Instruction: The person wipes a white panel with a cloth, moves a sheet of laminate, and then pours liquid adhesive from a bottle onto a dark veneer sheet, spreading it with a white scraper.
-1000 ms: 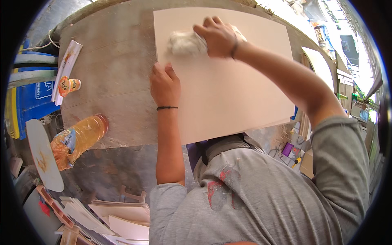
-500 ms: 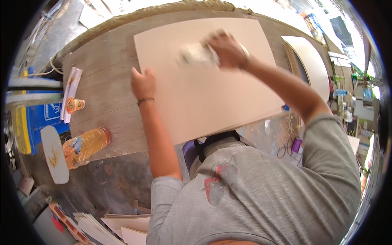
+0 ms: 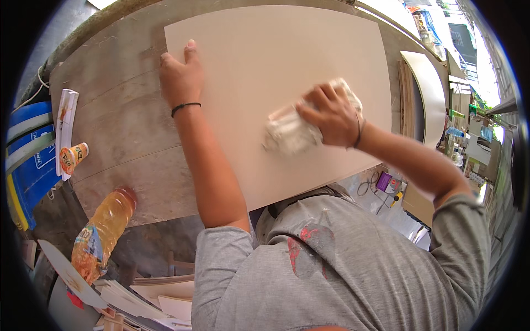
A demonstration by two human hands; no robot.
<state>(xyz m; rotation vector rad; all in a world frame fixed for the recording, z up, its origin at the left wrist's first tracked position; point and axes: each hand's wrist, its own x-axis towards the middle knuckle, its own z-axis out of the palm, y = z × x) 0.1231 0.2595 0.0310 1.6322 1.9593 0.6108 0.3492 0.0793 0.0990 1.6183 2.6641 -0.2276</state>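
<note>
Pressing down on a crumpled white rag (image 3: 291,131), the right hand (image 3: 330,115) has its fingers curled and clamped over the soft, wrinkled wad, which sits on the near right part of a large board (image 3: 265,49). That board is a smooth, matte, pale beige rectangle lying flat across a worn grey-brown wooden table (image 3: 118,127) with streaky grain. Over on the board's far left corner, the left hand (image 3: 181,77) lies palm down, fingers together and flat, holding nothing, a thin black band around its wrist. Well apart to the left, a plastic bottle (image 3: 102,231) of orange drink lies on its side at the table's near edge, and a small orange-and-white cup (image 3: 73,156) rests beside a long flat packet (image 3: 65,129).
</note>
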